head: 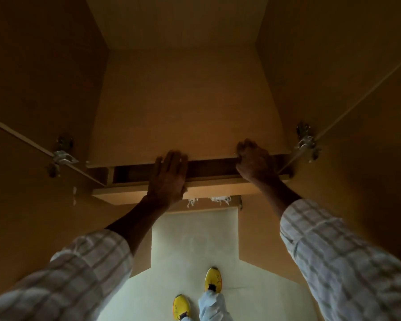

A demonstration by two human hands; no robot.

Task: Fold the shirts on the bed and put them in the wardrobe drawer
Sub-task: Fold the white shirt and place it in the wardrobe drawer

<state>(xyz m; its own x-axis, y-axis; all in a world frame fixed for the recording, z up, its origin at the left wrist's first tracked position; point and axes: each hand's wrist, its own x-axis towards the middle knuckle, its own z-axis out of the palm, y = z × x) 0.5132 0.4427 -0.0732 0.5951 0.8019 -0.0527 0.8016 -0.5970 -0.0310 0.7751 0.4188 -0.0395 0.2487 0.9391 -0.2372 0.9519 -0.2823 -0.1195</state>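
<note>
Wardrobe [185, 93]: tan flat-panel laminate, matte, dim light. Both doors swung open, L door [33, 205] and R door [357, 112], thin pale edge banding on each. Metal cup hinges, shiny, one per side: L hinge [64, 156], R hinge [307, 141].

Shelf board [185, 112] inside runs flat across the carcass w/ a square front edge. Right under it sits the wardrobe drawer [148, 189], pulled out only a little: narrow dark slot of interior shows between shelf edge and drawer front. Contents too dark to tell, no shirts or bed in view.

Floor [195, 239]: pale, smooth, slight sheen.

Sleeves: white w/ grey check, woven, pushed up the forearms, L sleeve [63, 274], R sleeve [338, 251].

L hand [168, 176]: grip open, fingers straight, palm flat down across the drawer's top front edge, fingertips reaching the shelf edge.
R hand [252, 161]: grip closed on the shelf's front edge, fingers curled over it, heel of hand above the drawer front.

Yellow sneakers on the floor, L shoe [181, 306], R shoe [213, 280], pale blue trouser leg [212, 304] over the R one.

Frayed white scraps [220, 199] stuck under the drawer front; material unclear.
</note>
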